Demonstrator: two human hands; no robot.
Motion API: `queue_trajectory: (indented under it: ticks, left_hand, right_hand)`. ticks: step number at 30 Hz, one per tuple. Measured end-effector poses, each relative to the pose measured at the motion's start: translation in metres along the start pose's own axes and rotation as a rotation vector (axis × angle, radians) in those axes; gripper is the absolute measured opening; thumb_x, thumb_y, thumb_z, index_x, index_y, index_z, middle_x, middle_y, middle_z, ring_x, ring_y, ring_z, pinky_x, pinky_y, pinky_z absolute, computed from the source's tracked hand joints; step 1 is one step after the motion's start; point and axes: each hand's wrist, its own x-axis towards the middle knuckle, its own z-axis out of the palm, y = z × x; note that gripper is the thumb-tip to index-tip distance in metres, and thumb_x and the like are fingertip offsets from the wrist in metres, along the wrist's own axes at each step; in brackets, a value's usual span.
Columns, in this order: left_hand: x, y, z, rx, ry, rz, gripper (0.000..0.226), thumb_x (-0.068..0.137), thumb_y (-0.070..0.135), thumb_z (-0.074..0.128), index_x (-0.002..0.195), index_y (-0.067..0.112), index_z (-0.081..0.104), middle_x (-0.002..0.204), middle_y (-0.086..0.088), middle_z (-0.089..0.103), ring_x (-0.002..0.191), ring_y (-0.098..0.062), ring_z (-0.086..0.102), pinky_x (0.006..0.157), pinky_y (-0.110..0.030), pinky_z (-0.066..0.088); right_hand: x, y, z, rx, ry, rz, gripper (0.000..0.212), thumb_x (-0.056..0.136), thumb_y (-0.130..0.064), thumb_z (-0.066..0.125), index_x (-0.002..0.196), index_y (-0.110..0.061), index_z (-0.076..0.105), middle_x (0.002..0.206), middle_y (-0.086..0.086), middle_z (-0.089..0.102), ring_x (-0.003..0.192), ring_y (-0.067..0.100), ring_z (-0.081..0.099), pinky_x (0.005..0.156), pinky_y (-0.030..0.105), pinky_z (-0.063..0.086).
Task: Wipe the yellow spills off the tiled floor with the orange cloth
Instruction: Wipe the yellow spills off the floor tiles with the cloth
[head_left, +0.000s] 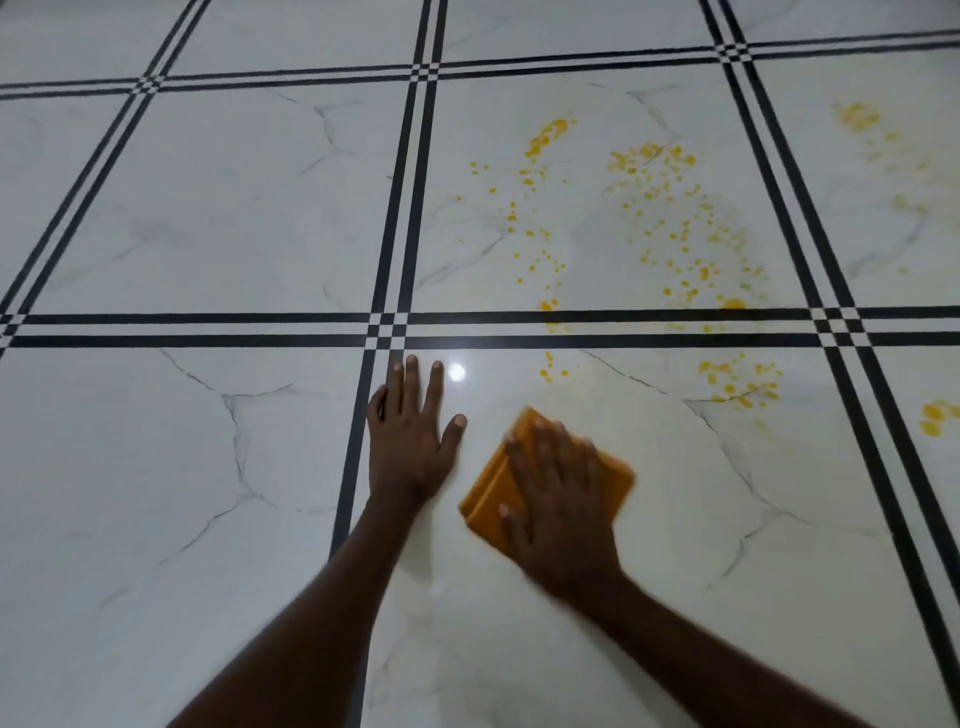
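I see the tiled floor (208, 218) filling the whole view: white marbled tiles split by double black lines (519, 327) that cross near the middle. The yellow spills (670, 218) scatter across the far right tile as drops and blotches, with smaller patches just past the near line on the right, one at the far right corner and one at the right edge. Left of the vertical lines the tiles give me open room.

My left hand (410, 436) lies flat on the near tile, fingers straight and spread, the little finger over the black vertical line, holding nothing. My right hand (558, 499) presses flat on the orange cloth (491, 499), fingers stretched out over it rather than curled; this hand is blurred. The folded cloth sits on the near tile just right of the left hand, apart from it, its far corner pointing toward the closest yellow drops, which lie near it but untouched.
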Motion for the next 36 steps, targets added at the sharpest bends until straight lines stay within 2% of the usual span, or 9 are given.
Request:
queue_trajectory:
  ticks: [3,9,14,16,22,25,29,34,36]
  left_hand:
    - [-0.001,0.001,0.004,-0.012,0.02,0.002,0.074,0.1,0.056,0.03,0.163,0.023,0.013,0.171,-0.012,0.009,0.158,-0.028,0.004,0.124,-0.048,0.016]
    - [0.004,0.0,0.003,-0.067,0.01,-0.025,0.077,0.097,0.055,0.04,0.162,0.021,0.018,0.17,-0.012,0.01,0.158,-0.028,0.005,0.122,-0.05,0.019]
    - [0.005,-0.003,-0.001,-0.053,-0.025,-0.015,0.078,0.098,0.058,0.036,0.163,0.021,0.013,0.171,-0.012,0.007,0.158,-0.029,0.003,0.124,-0.051,0.017]
    - [0.006,-0.003,0.003,-0.06,-0.008,-0.023,0.077,0.098,0.056,0.038,0.163,0.021,0.017,0.17,-0.012,0.009,0.158,-0.028,0.005,0.123,-0.05,0.018]
    - [0.004,-0.004,0.004,-0.11,0.014,-0.024,0.078,0.096,0.055,0.041,0.162,0.022,0.018,0.171,-0.011,0.008,0.158,-0.027,0.005,0.123,-0.05,0.018]
    - [0.006,-0.003,0.001,-0.108,-0.013,-0.025,0.079,0.097,0.059,0.036,0.163,0.022,0.012,0.171,-0.01,0.004,0.158,-0.027,0.001,0.124,-0.051,0.017]
    - [0.006,-0.005,0.001,-0.088,-0.022,-0.019,0.078,0.098,0.059,0.034,0.163,0.023,0.012,0.171,-0.01,0.005,0.158,-0.027,0.001,0.125,-0.05,0.015]
    - [0.005,-0.005,0.002,-0.075,0.009,-0.015,0.077,0.097,0.056,0.039,0.163,0.023,0.017,0.17,-0.012,0.01,0.158,-0.028,0.007,0.124,-0.048,0.016]
    - [0.005,-0.005,0.0,-0.071,0.005,-0.015,0.077,0.097,0.057,0.037,0.163,0.022,0.016,0.17,-0.012,0.011,0.158,-0.029,0.008,0.124,-0.049,0.017]
  right_hand:
    - [0.099,0.085,0.003,-0.085,0.025,-0.102,0.072,0.095,-0.053,0.042,0.157,-0.017,0.04,0.165,0.02,0.034,0.151,0.041,0.035,0.124,0.056,0.019]
    - [0.112,0.093,-0.012,-0.13,0.258,0.766,0.074,0.097,-0.05,0.041,0.161,-0.014,0.028,0.166,0.023,0.029,0.153,0.043,0.027,0.124,0.062,0.018]
    - [0.125,0.03,0.001,-0.083,-0.045,-0.069,0.075,0.099,-0.055,0.038,0.165,-0.021,0.021,0.172,0.015,0.013,0.159,0.038,0.013,0.127,0.059,0.01]
    - [0.187,0.076,-0.005,-0.133,-0.045,-0.078,0.073,0.099,-0.055,0.034,0.162,-0.019,0.03,0.17,0.016,0.024,0.156,0.039,0.024,0.125,0.059,0.016]
    - [0.142,0.078,-0.012,-0.096,0.284,0.756,0.071,0.099,-0.049,0.042,0.159,-0.011,0.034,0.164,0.023,0.032,0.152,0.044,0.029,0.122,0.063,0.021]
    - [0.063,-0.005,0.0,-0.08,0.099,0.478,0.079,0.099,-0.052,0.038,0.165,-0.013,0.017,0.171,0.022,0.015,0.158,0.043,0.013,0.127,0.061,0.006]
    - [0.132,0.062,-0.004,-0.108,-0.044,-0.03,0.072,0.099,-0.055,0.036,0.162,-0.019,0.03,0.168,0.019,0.026,0.154,0.042,0.027,0.125,0.057,0.018]
    - [0.126,0.11,-0.013,-0.1,0.246,0.787,0.07,0.098,-0.049,0.039,0.156,-0.01,0.037,0.162,0.024,0.036,0.149,0.044,0.032,0.121,0.063,0.022]
    - [0.067,0.052,-0.009,-0.102,0.241,0.833,0.076,0.096,-0.048,0.043,0.161,-0.011,0.029,0.166,0.025,0.027,0.152,0.045,0.027,0.124,0.063,0.017]
